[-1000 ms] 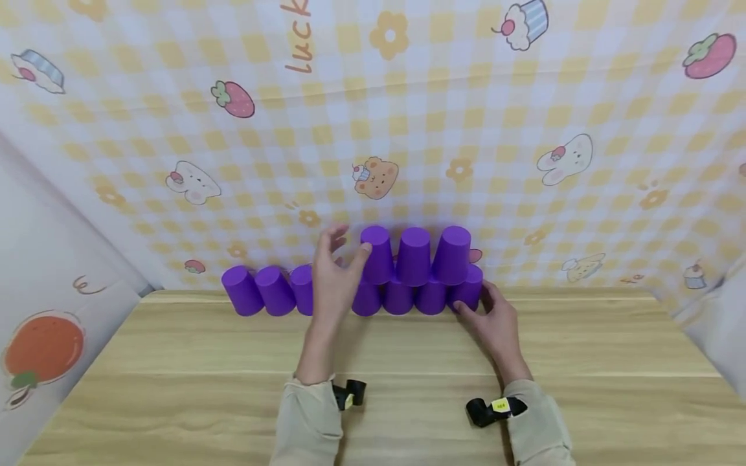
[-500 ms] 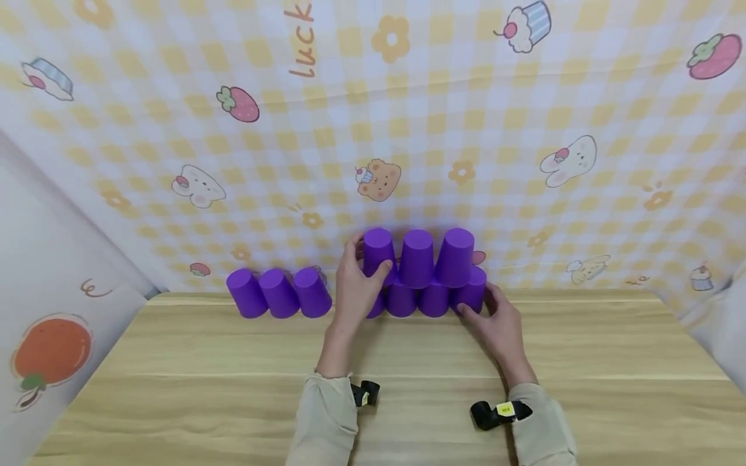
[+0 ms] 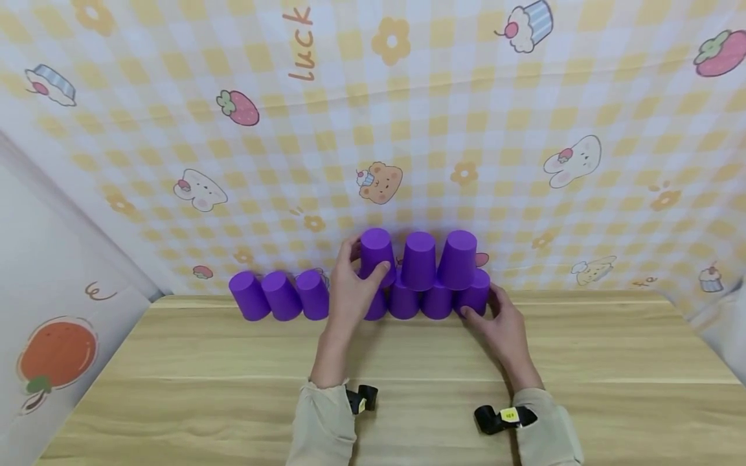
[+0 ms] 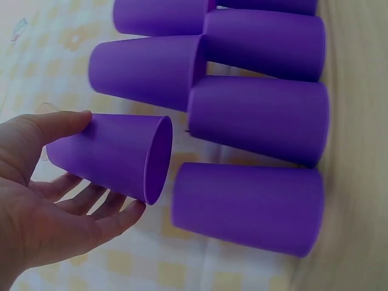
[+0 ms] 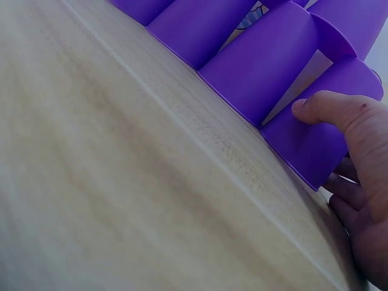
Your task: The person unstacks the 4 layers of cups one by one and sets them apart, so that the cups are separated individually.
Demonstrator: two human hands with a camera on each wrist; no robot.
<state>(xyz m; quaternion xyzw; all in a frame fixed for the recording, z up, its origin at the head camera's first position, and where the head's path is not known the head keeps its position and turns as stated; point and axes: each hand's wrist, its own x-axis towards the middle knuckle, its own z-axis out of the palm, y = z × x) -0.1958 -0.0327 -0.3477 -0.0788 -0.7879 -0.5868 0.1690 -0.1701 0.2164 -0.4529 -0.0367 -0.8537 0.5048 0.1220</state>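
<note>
My left hand holds an upside-down purple cup at the left end of the upper row, thumb in front and fingers behind. In the left wrist view a gap shows between this cup's open rim and the bottom-row cups. Two more cups stand beside it in the upper row, the middle one and the right one, on top of the bottom row. My right hand grips the rightmost bottom cup, its thumb on the front and its fingers round the far side.
Three purple cups, the nearest end one among them, stand upside down to the left along the back of the wooden table. A checked cloth backdrop rises right behind the cups. Black wrist cameras sit by both sleeves.
My left hand came in from the left, closed round the upper-left cup, and has shifted it slightly left and up from its neighbours. My right hand keeps its grip on the bottom cup.
</note>
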